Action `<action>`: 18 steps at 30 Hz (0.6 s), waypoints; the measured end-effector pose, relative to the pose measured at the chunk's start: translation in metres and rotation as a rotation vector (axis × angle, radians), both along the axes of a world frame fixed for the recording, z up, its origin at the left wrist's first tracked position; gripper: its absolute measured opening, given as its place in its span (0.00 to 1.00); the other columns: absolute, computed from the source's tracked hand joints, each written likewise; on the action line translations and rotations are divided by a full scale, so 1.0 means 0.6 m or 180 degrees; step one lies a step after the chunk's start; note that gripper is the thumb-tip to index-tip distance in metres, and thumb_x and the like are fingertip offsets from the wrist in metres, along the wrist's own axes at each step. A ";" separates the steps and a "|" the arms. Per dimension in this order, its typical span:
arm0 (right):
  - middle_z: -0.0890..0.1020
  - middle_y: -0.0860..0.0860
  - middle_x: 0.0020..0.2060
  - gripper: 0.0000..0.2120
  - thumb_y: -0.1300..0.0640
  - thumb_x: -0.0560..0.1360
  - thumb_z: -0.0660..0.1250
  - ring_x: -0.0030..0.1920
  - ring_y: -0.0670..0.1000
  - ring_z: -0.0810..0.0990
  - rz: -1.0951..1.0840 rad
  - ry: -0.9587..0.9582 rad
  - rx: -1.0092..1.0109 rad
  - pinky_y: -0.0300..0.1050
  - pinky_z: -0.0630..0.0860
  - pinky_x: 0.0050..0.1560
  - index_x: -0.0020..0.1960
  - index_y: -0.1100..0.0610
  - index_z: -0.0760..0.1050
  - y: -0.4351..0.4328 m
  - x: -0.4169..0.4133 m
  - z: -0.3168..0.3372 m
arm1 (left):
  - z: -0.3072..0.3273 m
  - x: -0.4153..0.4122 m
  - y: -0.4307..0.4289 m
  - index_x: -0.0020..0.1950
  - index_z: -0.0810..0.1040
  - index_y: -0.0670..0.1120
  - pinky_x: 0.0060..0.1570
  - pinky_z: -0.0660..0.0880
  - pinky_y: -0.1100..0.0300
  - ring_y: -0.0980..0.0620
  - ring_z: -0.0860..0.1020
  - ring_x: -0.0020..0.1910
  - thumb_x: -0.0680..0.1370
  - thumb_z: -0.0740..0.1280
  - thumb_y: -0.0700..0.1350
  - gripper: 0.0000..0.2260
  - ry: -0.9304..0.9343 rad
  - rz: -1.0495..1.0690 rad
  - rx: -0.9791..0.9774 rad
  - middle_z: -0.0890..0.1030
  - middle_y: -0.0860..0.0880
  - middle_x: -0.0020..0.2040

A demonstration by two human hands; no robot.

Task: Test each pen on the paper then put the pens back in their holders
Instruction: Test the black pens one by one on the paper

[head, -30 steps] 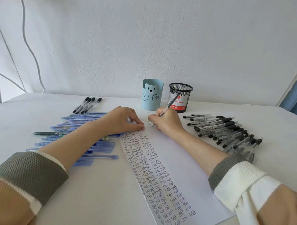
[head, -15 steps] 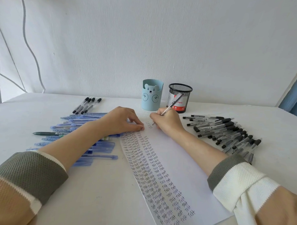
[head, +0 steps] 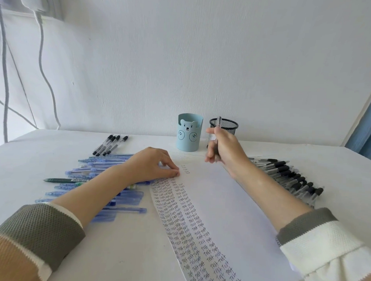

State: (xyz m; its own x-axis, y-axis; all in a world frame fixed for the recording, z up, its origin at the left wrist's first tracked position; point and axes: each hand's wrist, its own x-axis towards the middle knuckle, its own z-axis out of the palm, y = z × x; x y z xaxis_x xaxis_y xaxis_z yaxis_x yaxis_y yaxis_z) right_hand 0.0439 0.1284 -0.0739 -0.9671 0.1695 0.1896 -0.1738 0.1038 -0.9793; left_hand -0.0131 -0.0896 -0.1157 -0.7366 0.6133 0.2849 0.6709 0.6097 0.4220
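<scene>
Now, in the head view we see the right hand (head: 224, 150) up above the paper (head: 230, 205). Its fingers are curled tight round a clear pen (head: 219, 121) that stands almost straight up. The pen's top pokes out above the fingers, right in front of the black mesh holder (head: 230, 126). The bear cup (head: 189, 133) stands just beside the thumb. We cannot see the pen's tip, because the fingers hide it. The left hand (head: 152, 166) rests on the paper's edge with its fingers close together and their tips pressing down. A few tiny words sit just past those fingertips.

What could go wrong? We think the pen could bump the mesh holder's rim and tip it, because the hand is so near. It could drop into the wrong cup, since both stand side by side. The sleeve could sweep the black-capped pens (head: 292, 177) lying beside the right wrist. If the left fingers lift, the paper may slide onto the blue pens (head: 108, 165) by that arm.
</scene>
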 end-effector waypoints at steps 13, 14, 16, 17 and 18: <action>0.85 0.59 0.52 0.09 0.55 0.84 0.53 0.44 0.54 0.85 0.1790 -0.0417 -0.1044 0.43 0.80 0.40 0.59 0.54 0.69 -0.008 0.046 0.049 | 0.001 0.002 0.000 0.45 0.85 0.60 0.55 0.75 0.55 0.64 0.79 0.48 0.67 0.72 0.63 0.11 -0.0095 0.0063 0.0121 0.82 0.64 0.44; 0.84 0.59 0.54 0.09 0.55 0.83 0.55 0.46 0.53 0.85 0.1867 -0.0439 -0.1071 0.43 0.81 0.42 0.60 0.54 0.71 -0.009 0.047 0.049 | 0.001 0.002 -0.001 0.45 0.85 0.60 0.55 0.75 0.56 0.64 0.79 0.48 0.67 0.72 0.63 0.12 -0.0107 0.0053 0.0144 0.82 0.64 0.44; 0.84 0.58 0.56 0.09 0.56 0.80 0.60 0.51 0.53 0.85 0.1990 -0.0514 -0.1063 0.46 0.82 0.45 0.58 0.55 0.74 -0.008 0.051 0.050 | 0.002 0.004 -0.001 0.45 0.86 0.59 0.55 0.75 0.57 0.63 0.79 0.48 0.66 0.70 0.66 0.15 -0.0107 0.0040 0.0164 0.82 0.63 0.44; 0.84 0.58 0.56 0.08 0.56 0.78 0.62 0.52 0.54 0.84 0.2048 -0.0574 -0.1025 0.48 0.82 0.46 0.56 0.56 0.75 -0.007 0.054 0.051 | 0.003 0.005 -0.001 0.45 0.86 0.58 0.55 0.75 0.57 0.63 0.79 0.48 0.67 0.71 0.64 0.14 -0.0095 0.0025 0.0156 0.83 0.62 0.45; 0.84 0.58 0.55 0.08 0.57 0.76 0.64 0.52 0.54 0.84 0.2084 -0.0643 -0.0950 0.49 0.83 0.48 0.54 0.57 0.76 -0.005 0.055 0.052 | 0.003 0.005 0.000 0.46 0.86 0.57 0.55 0.75 0.57 0.62 0.79 0.48 0.69 0.73 0.60 0.11 -0.0076 0.0011 0.0148 0.83 0.61 0.45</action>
